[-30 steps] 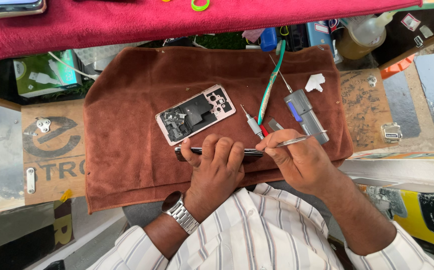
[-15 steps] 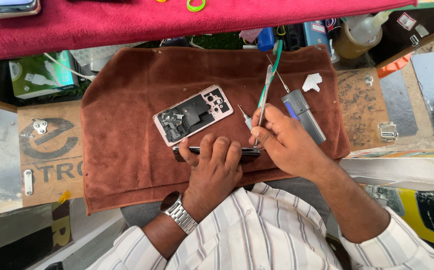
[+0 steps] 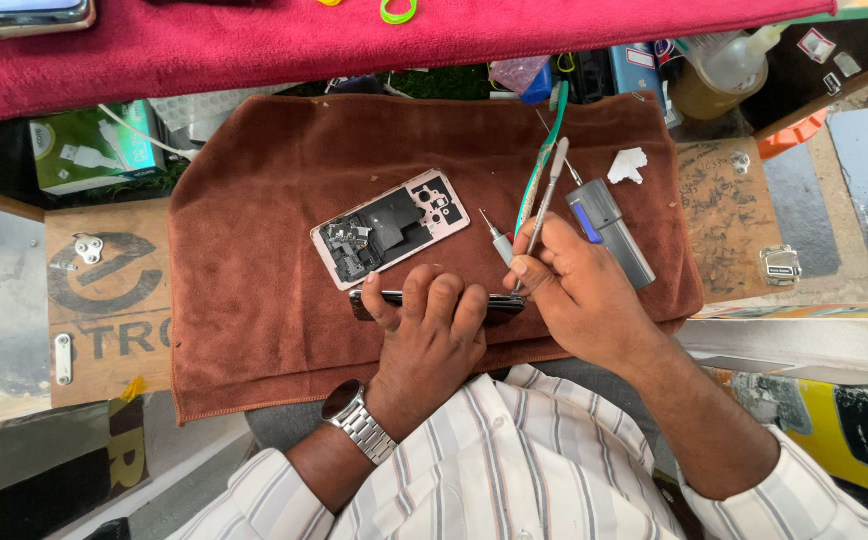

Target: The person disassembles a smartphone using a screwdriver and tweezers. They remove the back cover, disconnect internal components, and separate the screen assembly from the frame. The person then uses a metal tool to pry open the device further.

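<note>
Since the earlier frame, the right hand [image 3: 579,290] has shifted its grey metal tool [image 3: 544,205] so the shaft now points up and away along the green-handled tweezers [image 3: 539,160], its lower tip down at the edge of the dark phone [image 3: 434,300]. That hand is closed around the tool in a pen-like grip. Fingers of the left hand [image 3: 424,345] curl over the phone, pinning it on edge against the brown towel [image 3: 244,300] near the towel's front hem; a steel wristwatch [image 3: 354,420] sits on that wrist. Just beyond the phone lies a pink phone back frame [image 3: 389,228], inner side up, tilted. Right of the hands rests a grey rectangular device with a blue strip [image 3: 609,230], with a scrap of white paper [image 3: 629,165] beyond it. A small screwdriver [image 3: 497,240] lies between the frame and the right hand. Far left, behind the towel, sits a green and white box [image 3: 84,150] picturing a white cable. On the wooden worktop [image 3: 714,220] to the left, a panel carries large grey painted letters [image 3: 104,290]. A red cloth [image 3: 354,40] spans the top, a clear bottle of yellowish liquid [image 3: 714,75] stands upper right, and a yellow and black package [image 3: 834,420] shows lower right.
</note>
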